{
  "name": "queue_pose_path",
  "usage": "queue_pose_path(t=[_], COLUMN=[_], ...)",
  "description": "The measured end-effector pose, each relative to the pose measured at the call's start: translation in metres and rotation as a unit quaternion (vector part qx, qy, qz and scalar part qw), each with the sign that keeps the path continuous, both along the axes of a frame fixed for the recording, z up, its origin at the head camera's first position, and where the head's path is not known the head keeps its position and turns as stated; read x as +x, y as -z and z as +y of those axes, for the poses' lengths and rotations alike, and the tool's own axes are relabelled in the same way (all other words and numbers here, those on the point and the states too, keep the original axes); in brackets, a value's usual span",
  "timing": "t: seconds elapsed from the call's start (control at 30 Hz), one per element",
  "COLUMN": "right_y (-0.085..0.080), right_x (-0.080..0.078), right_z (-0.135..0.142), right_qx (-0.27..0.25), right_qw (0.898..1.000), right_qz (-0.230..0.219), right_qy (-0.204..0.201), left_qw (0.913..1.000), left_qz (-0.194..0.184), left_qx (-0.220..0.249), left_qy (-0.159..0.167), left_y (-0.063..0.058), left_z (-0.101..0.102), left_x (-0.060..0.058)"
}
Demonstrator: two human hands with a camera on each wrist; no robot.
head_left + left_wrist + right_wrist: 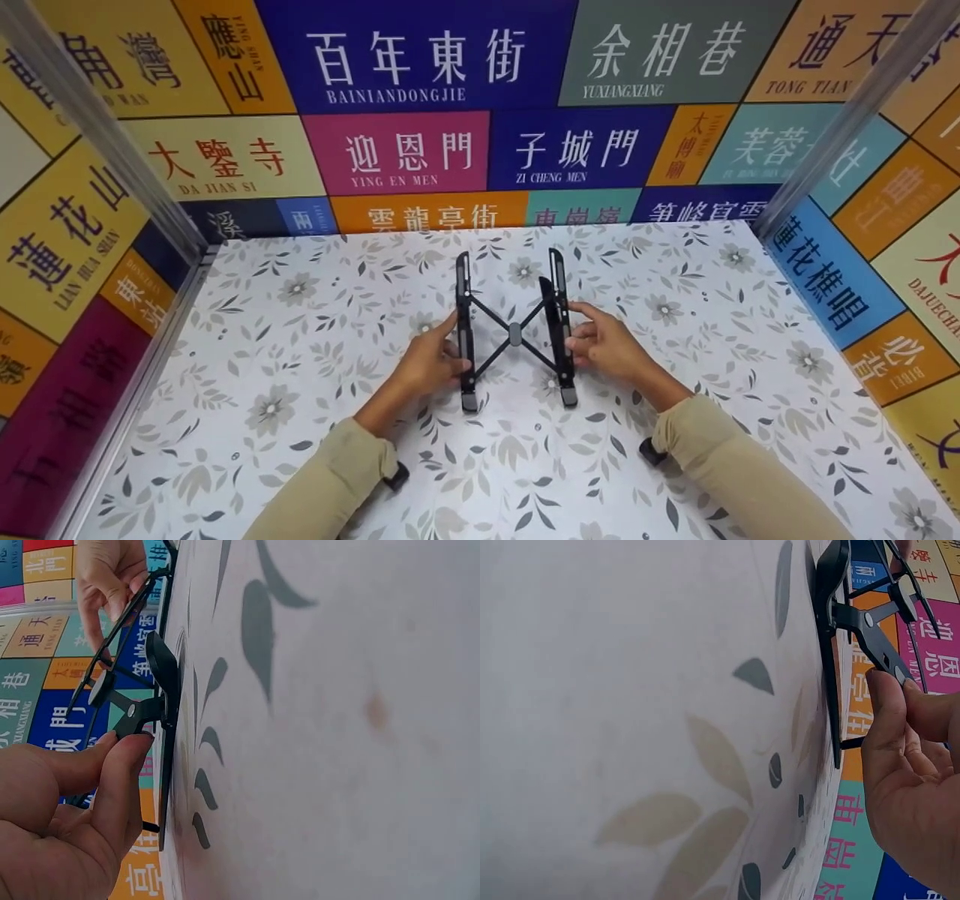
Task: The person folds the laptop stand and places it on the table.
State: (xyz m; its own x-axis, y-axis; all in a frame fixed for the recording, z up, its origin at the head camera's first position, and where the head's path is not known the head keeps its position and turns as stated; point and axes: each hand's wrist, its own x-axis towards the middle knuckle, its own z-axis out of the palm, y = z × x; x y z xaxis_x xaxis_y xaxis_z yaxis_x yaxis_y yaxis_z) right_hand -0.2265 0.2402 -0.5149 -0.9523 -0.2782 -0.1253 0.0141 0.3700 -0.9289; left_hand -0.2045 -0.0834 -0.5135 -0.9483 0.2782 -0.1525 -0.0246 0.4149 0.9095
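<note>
Width adjustment seems in hand: fingers (124, 772) of my left hand (429, 361) and right hand (609, 348) pinch opposite side arms (139, 714) of the X-braced folding laptop stand (515, 334) on the floral counter (337, 300); next move likely calls for even force.

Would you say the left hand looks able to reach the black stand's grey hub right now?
Probably yes, after letting go: the left hand pinches the stand's left side, which lies between it and the grey hub, but the space above looks open.
</note>
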Motion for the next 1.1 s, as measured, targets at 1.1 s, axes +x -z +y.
queue_pose_path(t=[1.1], right_y=[0.0], right_x=[0.002], right_z=[-0.025], right_qx=[-0.014], right_qw=[1.0], right_qz=[-0.013], right_qy=[-0.012], left_qw=[0.9996], left_qz=[0.02], left_qx=[-0.009], left_qy=[0.018], left_y=[0.002], left_z=[0.025], left_x=[-0.002])
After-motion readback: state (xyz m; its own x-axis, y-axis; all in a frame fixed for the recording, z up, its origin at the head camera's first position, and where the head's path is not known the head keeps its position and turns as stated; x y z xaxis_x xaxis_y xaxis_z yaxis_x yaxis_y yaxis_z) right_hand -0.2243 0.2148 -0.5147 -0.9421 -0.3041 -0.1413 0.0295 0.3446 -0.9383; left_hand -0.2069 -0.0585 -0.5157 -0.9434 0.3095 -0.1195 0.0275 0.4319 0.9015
